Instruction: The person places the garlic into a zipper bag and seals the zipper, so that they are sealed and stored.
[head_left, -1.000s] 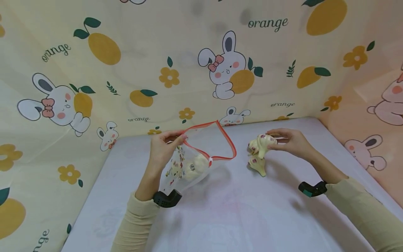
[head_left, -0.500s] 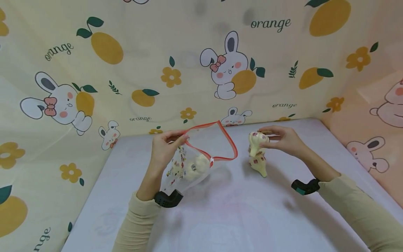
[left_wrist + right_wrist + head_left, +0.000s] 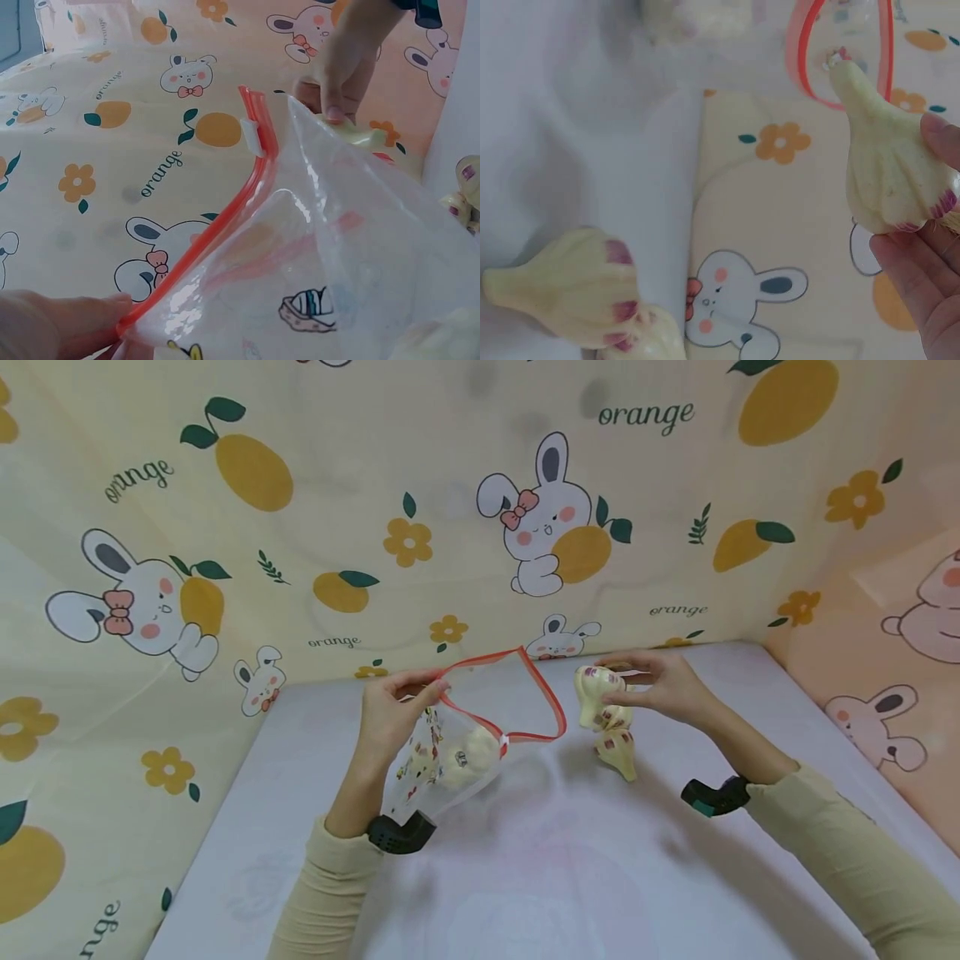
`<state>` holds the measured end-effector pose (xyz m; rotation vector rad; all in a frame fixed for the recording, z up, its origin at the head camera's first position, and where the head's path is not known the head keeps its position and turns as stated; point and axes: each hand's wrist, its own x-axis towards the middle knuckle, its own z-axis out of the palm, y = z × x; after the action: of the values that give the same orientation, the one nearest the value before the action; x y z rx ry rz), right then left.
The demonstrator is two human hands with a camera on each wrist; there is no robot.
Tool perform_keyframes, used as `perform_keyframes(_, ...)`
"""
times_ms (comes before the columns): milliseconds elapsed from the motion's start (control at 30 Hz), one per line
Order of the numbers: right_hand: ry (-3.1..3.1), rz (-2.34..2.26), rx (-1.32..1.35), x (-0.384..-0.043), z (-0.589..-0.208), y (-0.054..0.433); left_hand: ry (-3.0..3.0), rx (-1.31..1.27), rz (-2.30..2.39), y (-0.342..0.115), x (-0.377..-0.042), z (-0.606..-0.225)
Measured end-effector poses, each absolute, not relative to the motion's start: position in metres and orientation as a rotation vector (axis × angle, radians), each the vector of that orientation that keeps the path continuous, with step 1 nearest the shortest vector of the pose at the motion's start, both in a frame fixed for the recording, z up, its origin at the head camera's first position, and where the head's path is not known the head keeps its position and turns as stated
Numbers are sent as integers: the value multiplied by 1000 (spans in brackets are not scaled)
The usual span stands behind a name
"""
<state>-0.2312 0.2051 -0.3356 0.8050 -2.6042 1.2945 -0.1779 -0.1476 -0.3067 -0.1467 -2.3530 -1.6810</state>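
My left hand [image 3: 390,714] pinches the red zip edge of a clear plastic bag [image 3: 352,255] printed with small cartoons. The bag's mouth gapes toward the right, and a white slider [image 3: 252,137] sits on its zip. Inside lies a pale garlic bulb [image 3: 471,753]; whether it is the only one is unclear. Between thumb and fingers my right hand [image 3: 671,687] holds a garlic bulb [image 3: 889,161] with purple marks at its root end, its stem aimed at the bag's mouth in the right wrist view. Below it, two garlic bulbs [image 3: 574,289] lie close together on the table.
The white table [image 3: 517,877] is backed by a cream cloth [image 3: 450,477] printed with rabbits and oranges. A pinkish side sheet [image 3: 900,635] borders the right edge. Each wrist wears a black camera [image 3: 401,832].
My right hand has carried the garlic bulb leftward and slightly up, closer to the bag's mouth. The left hand and bag have hardly moved; the bulbs on the table lie where they were.
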Motion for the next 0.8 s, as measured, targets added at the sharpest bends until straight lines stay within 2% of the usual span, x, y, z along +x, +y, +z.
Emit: perform_keyframes(800, -2568, 1401, 912, -231, -324, 169, -2359, -148, -1676, -143, -179, -306)
